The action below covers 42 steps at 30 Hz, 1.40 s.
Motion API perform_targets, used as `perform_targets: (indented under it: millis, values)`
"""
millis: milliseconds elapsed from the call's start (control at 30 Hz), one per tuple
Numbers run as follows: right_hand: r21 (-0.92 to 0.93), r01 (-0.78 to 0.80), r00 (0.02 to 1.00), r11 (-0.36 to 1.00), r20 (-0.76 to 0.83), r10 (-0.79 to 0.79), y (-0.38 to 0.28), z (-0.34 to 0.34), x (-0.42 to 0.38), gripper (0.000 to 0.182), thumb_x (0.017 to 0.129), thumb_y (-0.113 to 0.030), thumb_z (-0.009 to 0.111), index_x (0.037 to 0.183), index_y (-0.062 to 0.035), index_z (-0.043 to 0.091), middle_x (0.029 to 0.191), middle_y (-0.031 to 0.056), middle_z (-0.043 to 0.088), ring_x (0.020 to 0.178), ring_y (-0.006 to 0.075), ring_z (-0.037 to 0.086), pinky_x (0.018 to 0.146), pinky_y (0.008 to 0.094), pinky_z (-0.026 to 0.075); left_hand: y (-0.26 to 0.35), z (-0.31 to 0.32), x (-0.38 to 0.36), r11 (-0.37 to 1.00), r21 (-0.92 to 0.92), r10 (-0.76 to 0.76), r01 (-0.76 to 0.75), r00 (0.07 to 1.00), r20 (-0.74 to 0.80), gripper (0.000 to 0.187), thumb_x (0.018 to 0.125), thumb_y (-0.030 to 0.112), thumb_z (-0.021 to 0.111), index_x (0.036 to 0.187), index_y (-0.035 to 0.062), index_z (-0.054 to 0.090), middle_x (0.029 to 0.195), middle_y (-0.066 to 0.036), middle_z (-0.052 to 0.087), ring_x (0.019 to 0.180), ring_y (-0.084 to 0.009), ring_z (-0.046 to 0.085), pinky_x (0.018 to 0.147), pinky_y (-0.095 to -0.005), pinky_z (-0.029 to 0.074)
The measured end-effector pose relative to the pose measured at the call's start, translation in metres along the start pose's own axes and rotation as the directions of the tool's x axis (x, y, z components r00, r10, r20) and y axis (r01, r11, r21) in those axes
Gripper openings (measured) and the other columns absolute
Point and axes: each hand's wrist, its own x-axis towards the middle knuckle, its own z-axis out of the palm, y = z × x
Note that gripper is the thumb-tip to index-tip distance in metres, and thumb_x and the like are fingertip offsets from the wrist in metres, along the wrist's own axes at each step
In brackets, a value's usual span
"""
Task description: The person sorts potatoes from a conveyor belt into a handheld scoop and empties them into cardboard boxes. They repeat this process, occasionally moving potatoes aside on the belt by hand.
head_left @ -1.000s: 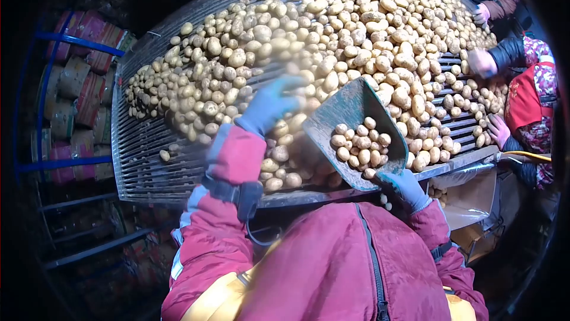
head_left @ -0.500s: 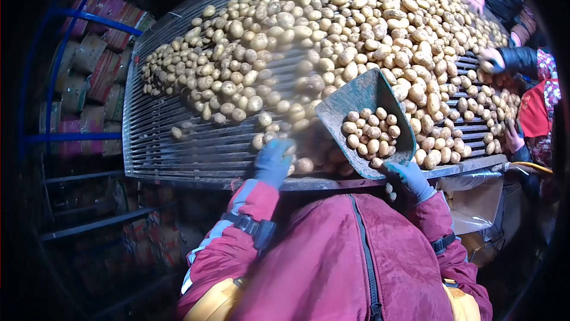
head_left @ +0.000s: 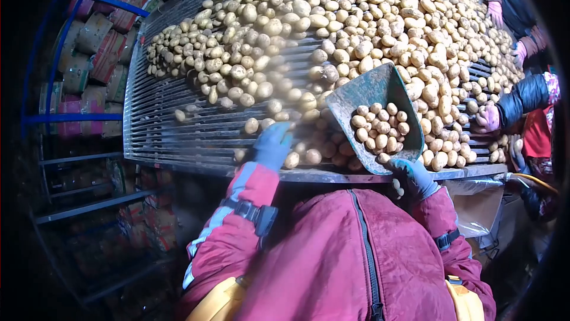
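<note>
The right hand grips the scoop near the front edge of the slatted table, where tilting could spill its potatoes, and I can't tell whether the left hand holds any

the potatoes are brightly lit, some blurred, while the curved edges fall black.

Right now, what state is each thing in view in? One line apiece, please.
Right hand: gloved, closed on the scoop's handle end.
Left hand: gloved, among potatoes at the near edge; grip unclear.
Scoop: partly filled with small potatoes.
Loose potatoes: heaped, thinning toward the left.
Slatted table: largely covered, bare at near left.
Cartons: stacked.
Jacket zip: done up.
</note>
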Motion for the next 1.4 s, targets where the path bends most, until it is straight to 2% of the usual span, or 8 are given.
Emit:
perform_targets:
  millis: [267,367,467,567,667,833,1067,1400]
  values:
    - [-0.016,0.087,0.996,0.996,-0.016,-0.087,0.001,0.007,-0.003,0.025,0.092,-0.027,0.067,0.098,-0.0026,0.069,0.055,0.0045,0.057,0.037,0.0151,0.049,0.033,0.0293,0.037,0.002,0.012,0.04,0.997,-0.066,-0.034,0.044,0.988,0.151,0.025,0.084,0.02,0.072,0.107,0.0118,0.069,0.108,-0.009,0.071,0.091,-0.0263,0.069,0.079,-0.0393,0.055]
    - [-0.052,0.062,0.998,0.997,0.016,-0.061,0.008,-0.004,0.003,0.024,0.093,-0.026,0.064,0.099,-0.003,0.068,0.058,0.004,0.058,0.038,0.0134,0.05,0.033,0.0267,0.038,-0.002,-0.004,0.061,0.596,-0.607,-0.282,0.525,0.845,0.455,0.023,0.089,0.014,0.072,0.111,0.006,0.067,0.106,-0.009,0.073,0.077,-0.0154,0.067,0.066,-0.0296,0.054]
    - [-0.08,0.065,0.998,0.995,-0.004,-0.066,0.006,0.002,-0.003,0.022,0.094,-0.026,0.064,0.098,-0.0051,0.066,0.056,0.0032,0.057,0.038,0.0124,0.05,0.033,0.0258,0.037,0.046,-0.035,0.076,0.354,-0.81,-0.15,0.468,0.883,0.445,0.023,0.095,0.008,0.067,0.117,0.0009,0.068,0.104,-0.006,0.071,0.07,-0.0083,0.062,0.066,-0.0202,0.051]
    - [-0.101,-0.004,1.0,0.995,0.0,0.004,-0.003,0.013,-0.016,0.022,0.094,-0.028,0.065,0.098,-0.0057,0.066,0.056,0.002,0.056,0.038,0.0116,0.049,0.032,0.0266,0.036,0.1,-0.07,0.08,0.46,-0.812,-0.019,0.361,0.918,0.397,0.022,0.096,0.006,0.064,0.118,0.0002,0.067,0.104,-0.004,0.071,0.078,-0.0087,0.065,0.069,-0.022,0.052]
    - [-0.105,0.021,0.999,0.994,0.029,-0.018,0.004,0.008,-0.011,0.024,0.094,-0.029,0.065,0.098,-0.0056,0.066,0.056,0.0022,0.056,0.037,0.0117,0.048,0.032,0.0264,0.036,0.042,-0.035,0.088,0.502,-0.723,-0.176,0.475,0.874,0.453,0.027,0.095,0.008,0.066,0.12,0.0016,0.067,0.103,-0.002,0.07,0.091,-0.0088,0.067,0.073,-0.0235,0.052]
    - [-0.055,0.031,0.999,0.998,-0.017,-0.032,0.018,0.001,-0.003,0.024,0.093,-0.028,0.065,0.097,-0.0041,0.065,0.055,0.0041,0.056,0.037,0.013,0.049,0.033,0.0258,0.036,-0.001,0.029,0.059,0.997,0.021,0.076,-0.08,0.984,0.162,0.044,0.083,0.021,0.073,0.124,0.011,0.065,0.117,-0.017,0.066,0.103,-0.0349,0.066,0.089,-0.0417,0.053]
    - [-0.042,0.068,0.997,0.997,-0.018,-0.069,0.012,0.003,-0.002,0.024,0.092,-0.026,0.065,0.098,-0.0031,0.063,0.056,0.0054,0.056,0.037,0.0145,0.049,0.031,0.0271,0.036,0.007,0.006,0.056,0.948,-0.175,-0.202,0.267,0.926,0.319,0.036,0.082,0.022,0.074,0.115,0.0093,0.07,0.11,-0.015,0.068,0.104,-0.0329,0.066,0.091,-0.0404,0.053]
    - [-0.054,0.06,0.998,0.997,-0.014,-0.061,0.006,0.014,-0.001,0.023,0.093,-0.026,0.065,0.094,-0.0032,0.066,0.061,0.0051,0.059,0.041,0.0141,0.052,0.033,0.0276,0.038,0.013,0.027,-0.02,0.984,0.139,0.055,-0.112,0.93,0.363,0.033,0.089,0.025,0.064,0.121,0.0176,0.062,0.113,-0.012,0.061,0.102,-0.0352,0.063,0.086,-0.0459,0.053]
